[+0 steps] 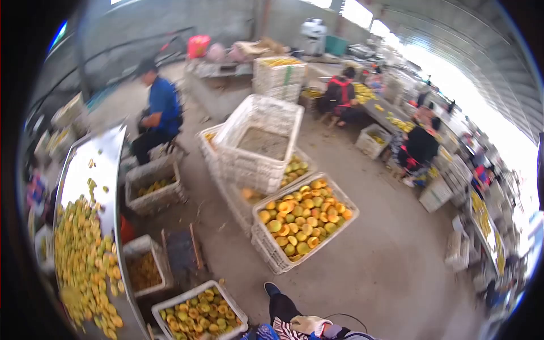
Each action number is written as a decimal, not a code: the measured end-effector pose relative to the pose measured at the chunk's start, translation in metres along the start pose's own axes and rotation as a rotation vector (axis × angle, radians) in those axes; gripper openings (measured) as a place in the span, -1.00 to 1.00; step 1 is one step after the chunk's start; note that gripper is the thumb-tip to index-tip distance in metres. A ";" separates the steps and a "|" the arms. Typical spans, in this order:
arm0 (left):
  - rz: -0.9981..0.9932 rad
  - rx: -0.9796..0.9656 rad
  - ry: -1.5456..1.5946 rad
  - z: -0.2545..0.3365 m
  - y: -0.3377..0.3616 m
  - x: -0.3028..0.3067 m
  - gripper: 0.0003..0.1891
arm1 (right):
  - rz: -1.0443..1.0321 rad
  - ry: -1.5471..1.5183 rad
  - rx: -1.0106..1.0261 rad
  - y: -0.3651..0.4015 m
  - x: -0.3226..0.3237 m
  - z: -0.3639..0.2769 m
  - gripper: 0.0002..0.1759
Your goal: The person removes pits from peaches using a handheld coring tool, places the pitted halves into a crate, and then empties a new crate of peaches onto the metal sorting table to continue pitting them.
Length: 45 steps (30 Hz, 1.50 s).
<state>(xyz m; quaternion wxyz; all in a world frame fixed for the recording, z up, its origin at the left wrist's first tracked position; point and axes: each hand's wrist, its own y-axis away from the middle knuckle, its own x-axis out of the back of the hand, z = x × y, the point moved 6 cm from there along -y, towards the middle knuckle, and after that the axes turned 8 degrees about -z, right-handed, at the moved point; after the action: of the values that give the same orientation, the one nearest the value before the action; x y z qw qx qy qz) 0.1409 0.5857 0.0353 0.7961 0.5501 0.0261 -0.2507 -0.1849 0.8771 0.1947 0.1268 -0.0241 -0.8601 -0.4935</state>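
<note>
At the bottom edge, my right hand (306,324) in a pale glove lies close to my body, over striped clothing. Its fingers are too small and blurred to show whether they hold anything. Blue patterned cloth (265,332) shows to its left; I cannot make out my left hand there. Left of my foot stands a white crate (245,323) of halved yellow-green fruit, like apricots or peaches. Farther ahead, another white crate (262,245) is full of orange-yellow fruit halves (306,218). An empty-looking white crate (258,170) rests tilted on the crates behind it.
A metal table (116,170) on the left carries a heap of cut fruit (85,255). Beside it are a low stool (182,249) and a crate (153,205). A person in blue (164,107) sits beyond. Several people work at tables on the right.
</note>
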 end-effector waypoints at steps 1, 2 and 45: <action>0.069 -0.016 0.059 -0.012 -0.020 0.002 -0.69 | 0.043 -0.008 0.099 -0.022 0.017 0.016 -0.32; 0.089 -0.089 0.085 -0.032 -0.057 0.030 -0.81 | 0.054 0.033 0.108 -0.019 0.046 0.009 -0.38; 0.583 -0.033 0.340 0.096 -0.027 -0.175 -0.67 | -0.139 0.439 0.366 -0.295 0.340 -0.247 -0.50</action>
<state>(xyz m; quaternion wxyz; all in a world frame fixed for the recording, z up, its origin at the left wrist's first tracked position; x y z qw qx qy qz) -0.0456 0.5578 0.1049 0.8275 0.5552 0.0042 0.0833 -0.5148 0.4859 0.1470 0.2779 0.1657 -0.8864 -0.3311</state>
